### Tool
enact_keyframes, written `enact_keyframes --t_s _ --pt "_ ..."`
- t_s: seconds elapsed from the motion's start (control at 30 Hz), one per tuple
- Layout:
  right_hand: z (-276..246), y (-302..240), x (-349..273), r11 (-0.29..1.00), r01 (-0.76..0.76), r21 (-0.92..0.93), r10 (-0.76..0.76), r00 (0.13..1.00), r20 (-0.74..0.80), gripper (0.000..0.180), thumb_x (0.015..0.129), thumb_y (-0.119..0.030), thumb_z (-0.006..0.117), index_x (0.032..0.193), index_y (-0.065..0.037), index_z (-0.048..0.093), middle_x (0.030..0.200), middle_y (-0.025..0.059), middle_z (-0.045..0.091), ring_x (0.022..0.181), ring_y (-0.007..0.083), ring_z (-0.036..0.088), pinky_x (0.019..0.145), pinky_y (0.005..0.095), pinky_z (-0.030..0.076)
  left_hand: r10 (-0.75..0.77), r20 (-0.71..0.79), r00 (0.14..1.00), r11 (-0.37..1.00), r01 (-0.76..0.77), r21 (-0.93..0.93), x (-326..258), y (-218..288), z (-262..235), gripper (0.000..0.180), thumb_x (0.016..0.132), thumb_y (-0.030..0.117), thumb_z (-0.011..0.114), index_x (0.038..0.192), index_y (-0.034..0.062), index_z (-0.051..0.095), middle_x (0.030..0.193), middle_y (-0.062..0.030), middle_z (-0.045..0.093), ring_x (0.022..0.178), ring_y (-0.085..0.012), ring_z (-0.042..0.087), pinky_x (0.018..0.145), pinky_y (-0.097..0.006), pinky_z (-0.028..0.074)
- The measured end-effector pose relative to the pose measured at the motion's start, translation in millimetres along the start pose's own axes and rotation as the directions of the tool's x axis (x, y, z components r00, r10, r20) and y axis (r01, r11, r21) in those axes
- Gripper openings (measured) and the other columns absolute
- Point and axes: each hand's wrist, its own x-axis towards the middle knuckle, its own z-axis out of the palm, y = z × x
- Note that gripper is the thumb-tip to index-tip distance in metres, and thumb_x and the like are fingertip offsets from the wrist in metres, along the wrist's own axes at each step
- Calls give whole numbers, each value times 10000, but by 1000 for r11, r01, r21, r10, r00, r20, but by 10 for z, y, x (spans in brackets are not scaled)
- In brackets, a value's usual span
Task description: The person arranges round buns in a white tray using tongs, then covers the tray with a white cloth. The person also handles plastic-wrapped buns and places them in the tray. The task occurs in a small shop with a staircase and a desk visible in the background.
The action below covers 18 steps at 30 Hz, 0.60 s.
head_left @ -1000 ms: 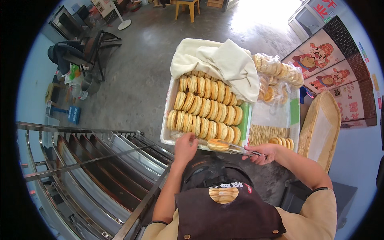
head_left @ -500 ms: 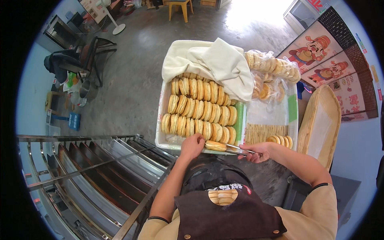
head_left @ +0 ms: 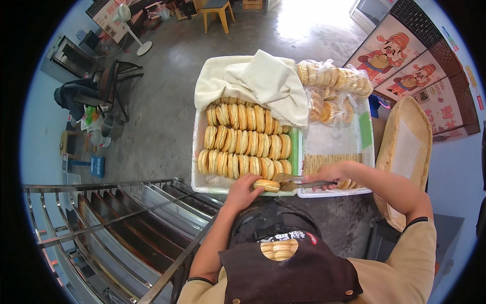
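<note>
Some buns half-hidden under cloth, left hand fingers pinching one bun by the box's near rim, right hand fingers closed round tongs, wrist masking further buns.

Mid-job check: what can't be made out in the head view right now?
Head view, rear flatbreads: partly covered by the white cloth.
Head view, short flatbread stack: partly hidden behind the right hand.
Head view, left hand: its palm is hidden by its own back, so grip firmness is unclear.
Head view, clear bags: creased plastic obscures the count inside.
Head view, yellow-legged chair: cut off by the top edge.
</note>
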Motion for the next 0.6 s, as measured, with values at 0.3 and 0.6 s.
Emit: enact_keyframes --t_s 0.3,0.6 --pt "-185 -140 162 996 29 83 -38 993 115 657 1110 -668 498 1061 -60 743 776 -40 637 503 28 446 432 206 351 71 -37 997 996 -70 47 -67 -6 -44 413 902 212 833 1257 37 714 1174 -159 724 1087 -389 709 920 -453 580" --pt "-106 -48 86 992 62 111 -74 991 110 664 1116 -678 468 1065 -64 716 700 -61 571 490 25 430 429 210 342 128 -103 986 991 -124 48 -108 -15 -63 509 799 128 892 1268 47 712 1189 -161 724 1117 -390 701 960 -450 577"
